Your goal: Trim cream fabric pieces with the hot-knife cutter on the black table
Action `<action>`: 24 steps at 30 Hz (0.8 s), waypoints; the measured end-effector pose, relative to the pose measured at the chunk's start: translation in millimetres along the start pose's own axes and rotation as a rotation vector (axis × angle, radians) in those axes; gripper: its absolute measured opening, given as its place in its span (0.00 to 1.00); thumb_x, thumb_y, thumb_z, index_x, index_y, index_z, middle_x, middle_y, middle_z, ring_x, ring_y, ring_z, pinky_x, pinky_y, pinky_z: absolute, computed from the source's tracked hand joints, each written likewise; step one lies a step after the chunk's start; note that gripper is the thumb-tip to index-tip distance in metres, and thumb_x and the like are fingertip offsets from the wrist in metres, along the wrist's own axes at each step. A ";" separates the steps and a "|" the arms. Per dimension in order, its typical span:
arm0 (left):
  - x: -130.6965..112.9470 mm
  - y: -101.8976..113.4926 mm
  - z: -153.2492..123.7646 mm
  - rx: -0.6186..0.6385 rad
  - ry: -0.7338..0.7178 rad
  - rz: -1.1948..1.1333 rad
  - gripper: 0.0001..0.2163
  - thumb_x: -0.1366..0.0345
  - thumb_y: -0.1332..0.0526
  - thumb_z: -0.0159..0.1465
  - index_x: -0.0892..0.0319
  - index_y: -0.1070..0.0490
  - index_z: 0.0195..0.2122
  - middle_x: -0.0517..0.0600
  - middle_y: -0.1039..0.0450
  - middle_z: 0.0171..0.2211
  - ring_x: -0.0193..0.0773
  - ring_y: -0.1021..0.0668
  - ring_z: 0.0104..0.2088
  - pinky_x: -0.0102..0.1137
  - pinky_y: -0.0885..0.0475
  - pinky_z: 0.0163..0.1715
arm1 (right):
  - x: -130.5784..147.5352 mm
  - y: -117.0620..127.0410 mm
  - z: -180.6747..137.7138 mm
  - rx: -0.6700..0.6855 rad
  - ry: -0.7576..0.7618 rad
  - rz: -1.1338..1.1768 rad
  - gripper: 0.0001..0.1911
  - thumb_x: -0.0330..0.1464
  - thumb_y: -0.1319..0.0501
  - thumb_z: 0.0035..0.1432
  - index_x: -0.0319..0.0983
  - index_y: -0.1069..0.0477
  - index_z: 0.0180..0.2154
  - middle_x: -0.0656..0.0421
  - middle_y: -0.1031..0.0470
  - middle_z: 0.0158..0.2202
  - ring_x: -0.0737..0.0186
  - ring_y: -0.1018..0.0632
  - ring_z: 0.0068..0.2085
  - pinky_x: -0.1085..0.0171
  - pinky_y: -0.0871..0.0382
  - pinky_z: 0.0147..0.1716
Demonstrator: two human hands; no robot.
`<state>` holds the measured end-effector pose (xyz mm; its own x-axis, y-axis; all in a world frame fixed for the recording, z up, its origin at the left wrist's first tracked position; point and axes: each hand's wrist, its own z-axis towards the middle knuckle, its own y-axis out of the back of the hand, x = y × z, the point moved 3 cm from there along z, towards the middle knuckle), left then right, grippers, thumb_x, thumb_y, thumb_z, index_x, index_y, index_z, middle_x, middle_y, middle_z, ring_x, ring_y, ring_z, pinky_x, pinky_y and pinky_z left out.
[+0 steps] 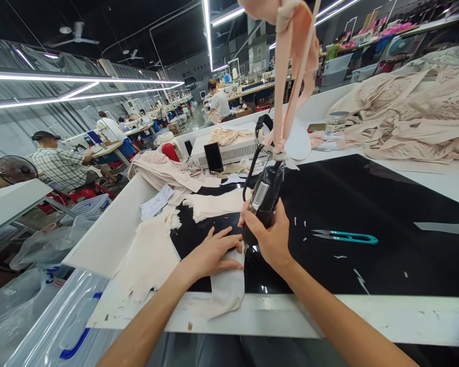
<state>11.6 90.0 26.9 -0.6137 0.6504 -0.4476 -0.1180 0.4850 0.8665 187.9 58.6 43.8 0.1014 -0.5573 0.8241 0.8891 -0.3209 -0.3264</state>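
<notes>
We see a white worktable across the view, with a glossy black mat over much of its top. A loose heap of beige knit fabric rises at its far right, and a smaller fabric bundle lies at the far left. Between them, nearer the bundle, we find a white vented box. A frayed cream fabric panel spreads over the left of the table.

From above hangs a knotted peach fabric band, its lower end tied at the top of a black handheld electric trimmer. The right hand is wrapped around that trimmer, holding it upright, slightly tilted, over the mat, its lower end just beside a pale fabric strip. The left hand lies palm down, fingers spread, on the strip, which droops over the mat's near edge onto the white tabletop.

Teal thread snips lie right of the trimmer, well apart from both hands. A dark-screened phone leans against the box. Smallest of all, we notice white scraps scattered around the snips.
</notes>
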 end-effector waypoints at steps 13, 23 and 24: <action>-0.7 2.2 -7.6 0.002 0.015 -0.013 0.11 0.60 0.25 0.74 0.51 0.26 0.51 0.55 0.23 0.71 0.55 0.44 0.85 0.73 0.56 0.80 | -2.4 1.9 -0.9 0.004 -0.007 -0.013 0.14 0.42 0.26 0.62 0.46 0.29 0.40 0.62 0.21 0.36 0.59 0.22 0.34 0.59 0.22 0.35; 2.1 -0.1 -5.6 0.001 0.016 -0.013 0.11 0.59 0.26 0.74 0.50 0.24 0.53 0.53 0.26 0.74 0.60 0.44 0.85 0.73 0.56 0.81 | 1.6 -0.9 9.2 -0.018 0.006 0.047 0.17 0.44 0.25 0.63 0.47 0.29 0.44 0.64 0.21 0.37 0.62 0.22 0.30 0.60 0.18 0.32; 2.1 -0.2 -5.4 0.001 0.015 -0.013 0.11 0.59 0.26 0.74 0.50 0.24 0.53 0.53 0.26 0.74 0.60 0.44 0.85 0.73 0.56 0.80 | 1.3 -1.3 9.3 -0.011 0.007 0.041 0.17 0.44 0.25 0.63 0.47 0.29 0.43 0.64 0.21 0.37 0.62 0.22 0.30 0.60 0.18 0.32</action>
<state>6.1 88.1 27.0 -0.6239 0.6349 -0.4557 -0.1253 0.4942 0.8602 191.1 65.5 49.6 0.1346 -0.5754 0.8067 0.8794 -0.3059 -0.3649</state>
